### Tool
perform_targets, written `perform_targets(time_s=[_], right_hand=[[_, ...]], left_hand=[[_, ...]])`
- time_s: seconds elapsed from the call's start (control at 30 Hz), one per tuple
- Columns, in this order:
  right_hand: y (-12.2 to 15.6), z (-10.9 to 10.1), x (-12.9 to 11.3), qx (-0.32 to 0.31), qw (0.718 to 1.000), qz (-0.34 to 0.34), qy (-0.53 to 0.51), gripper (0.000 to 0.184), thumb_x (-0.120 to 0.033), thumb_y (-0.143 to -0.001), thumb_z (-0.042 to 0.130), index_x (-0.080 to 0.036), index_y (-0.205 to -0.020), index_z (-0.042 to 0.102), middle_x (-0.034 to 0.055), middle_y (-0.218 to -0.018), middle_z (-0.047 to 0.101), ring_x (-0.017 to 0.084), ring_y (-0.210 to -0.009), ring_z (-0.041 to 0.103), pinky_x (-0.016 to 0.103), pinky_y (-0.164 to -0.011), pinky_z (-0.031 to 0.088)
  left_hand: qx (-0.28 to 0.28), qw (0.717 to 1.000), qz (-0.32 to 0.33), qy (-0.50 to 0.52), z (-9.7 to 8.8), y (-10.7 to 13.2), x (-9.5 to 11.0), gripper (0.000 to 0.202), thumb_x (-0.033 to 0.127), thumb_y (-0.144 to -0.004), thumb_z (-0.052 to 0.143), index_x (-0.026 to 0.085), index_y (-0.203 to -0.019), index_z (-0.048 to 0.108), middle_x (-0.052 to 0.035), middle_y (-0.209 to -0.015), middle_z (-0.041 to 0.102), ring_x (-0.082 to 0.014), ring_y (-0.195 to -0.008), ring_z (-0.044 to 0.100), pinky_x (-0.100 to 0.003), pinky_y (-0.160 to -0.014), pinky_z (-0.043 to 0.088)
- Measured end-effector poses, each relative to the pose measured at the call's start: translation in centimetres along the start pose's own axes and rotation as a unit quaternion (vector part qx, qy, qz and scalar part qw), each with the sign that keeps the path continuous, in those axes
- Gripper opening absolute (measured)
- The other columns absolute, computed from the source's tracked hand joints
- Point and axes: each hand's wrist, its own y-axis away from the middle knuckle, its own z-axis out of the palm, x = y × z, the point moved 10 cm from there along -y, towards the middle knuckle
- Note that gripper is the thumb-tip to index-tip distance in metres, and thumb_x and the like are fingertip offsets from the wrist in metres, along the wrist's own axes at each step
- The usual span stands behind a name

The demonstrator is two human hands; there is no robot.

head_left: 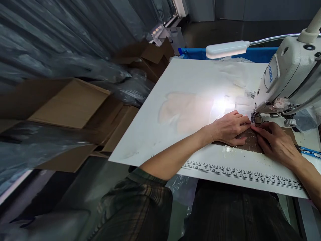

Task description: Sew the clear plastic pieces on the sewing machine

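Both hands are together at the needle and presser foot [253,117] of a white sewing machine [283,73]. My left hand [230,130] lies just left of the foot, its fingers bent and their tips closed on something too small to make out. From the right, my right hand [277,142] reaches in, with thumb and forefinger pinched close to the needle. What lies between the fingertips is hidden. Beneath both hands is a flat brown piece [250,142] with shiny specks on it.
The white table [150,134] has a printed ruler [233,174] along its front edge. A lamp [227,50] shines over the work area. Blue-handled snips [311,151] lie at the right. Open cardboard boxes [70,103] and plastic sheeting stand left of the table.
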Motion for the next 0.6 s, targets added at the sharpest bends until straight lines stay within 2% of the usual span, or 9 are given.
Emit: perform_targets(time_s=[0.23,0.3,0.37,0.47,0.53,0.6], right_hand=[[-0.2,0.9,0.5,-0.033,0.999,0.036,-0.016,0.044,-0.038,-0.101,0.039,-0.023,-0.133,0.066,0.0157,-0.109,0.061,0.025,-0.082,0.063,0.033,-0.053,0.05],[-0.3,0.8,0.6,-0.033,0.998,0.044,-0.027,0.045,-0.038,-0.102,0.039,-0.022,-0.133,0.067,0.0159,-0.109,0.062,0.024,-0.08,0.064,0.035,-0.057,0.053],[-0.4,0.4,1.1,-0.03,0.996,0.052,-0.064,0.045,-0.039,-0.101,0.04,-0.02,-0.132,0.067,0.0157,-0.108,0.064,0.024,-0.08,0.066,0.037,-0.064,0.057],[-0.5,-0.2,2.9,-0.046,0.982,0.098,-0.153,0.044,-0.039,-0.098,0.045,-0.02,-0.13,0.067,0.0131,-0.105,0.07,0.024,-0.077,0.069,0.038,-0.066,0.058],[-0.7,-0.3,4.0,-0.078,0.965,0.129,-0.212,0.04,-0.041,-0.097,0.045,-0.022,-0.121,0.07,0.0094,-0.098,0.074,0.024,-0.074,0.07,0.037,-0.064,0.058],[-0.9,0.2,4.7,-0.125,0.949,0.157,-0.242,0.041,-0.049,-0.099,0.04,-0.023,-0.1,0.072,0.0065,-0.082,0.073,0.022,-0.067,0.068,0.036,-0.061,0.055]], left_hand=[[-0.008,1.0,-0.019,0.015,0.3,0.0,-0.7,0.044,0.041,-0.096,0.045,0.011,-0.12,0.066,-0.0162,-0.128,0.064,-0.0246,-0.094,0.062,-0.041,-0.086,0.044],[-0.007,0.999,-0.028,0.024,0.2,0.0,-1.0,0.044,0.042,-0.096,0.045,0.012,-0.122,0.065,-0.0153,-0.128,0.064,-0.024,-0.094,0.062,-0.04,-0.087,0.043],[-0.006,0.999,-0.04,0.033,0.2,0.0,-1.3,0.045,0.043,-0.095,0.047,0.013,-0.123,0.065,-0.0141,-0.127,0.064,-0.0235,-0.093,0.061,-0.04,-0.087,0.043],[-0.004,0.997,-0.057,0.042,0.2,-0.1,-1.8,0.044,0.044,-0.094,0.05,0.015,-0.123,0.065,-0.0128,-0.128,0.063,-0.0236,-0.094,0.061,-0.04,-0.088,0.042],[-0.004,0.997,-0.064,0.045,0.3,-0.2,-2.0,0.046,0.046,-0.095,0.049,0.016,-0.126,0.064,-0.0127,-0.128,0.063,-0.0238,-0.095,0.061,-0.04,-0.09,0.041],[-0.007,0.997,-0.066,0.046,0.3,-0.2,-2.1,0.049,0.048,-0.095,0.048,0.014,-0.128,0.064,-0.0133,-0.129,0.062,-0.0242,-0.097,0.06,-0.041,-0.092,0.041]])
